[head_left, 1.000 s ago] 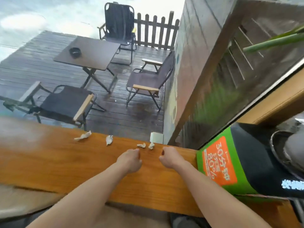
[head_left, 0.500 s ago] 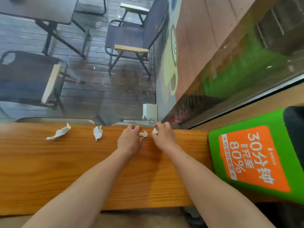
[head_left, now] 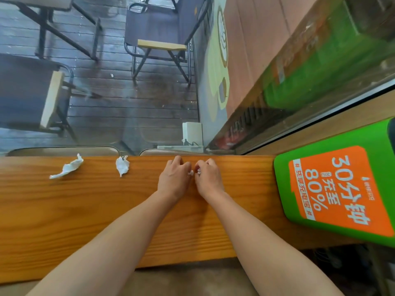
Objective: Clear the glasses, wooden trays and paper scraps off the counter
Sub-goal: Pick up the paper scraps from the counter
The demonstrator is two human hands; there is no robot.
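Since these paper scraps weigh nothing and crush easily, we're pinching one in each hand: left hand (head_left: 174,178) and right hand (head_left: 208,178), fingers curled shut at the table's (head_left: 85,210) far edge. Two bigger crumpled scraps (head_left: 67,167) wait leftward; grab anywhere.

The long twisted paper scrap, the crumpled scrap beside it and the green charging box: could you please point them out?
long twisted paper scrap (head_left: 66,167), head view, its middle.
crumpled scrap (head_left: 122,166), head view, its centre.
green charging box (head_left: 282,167), head view, green border.
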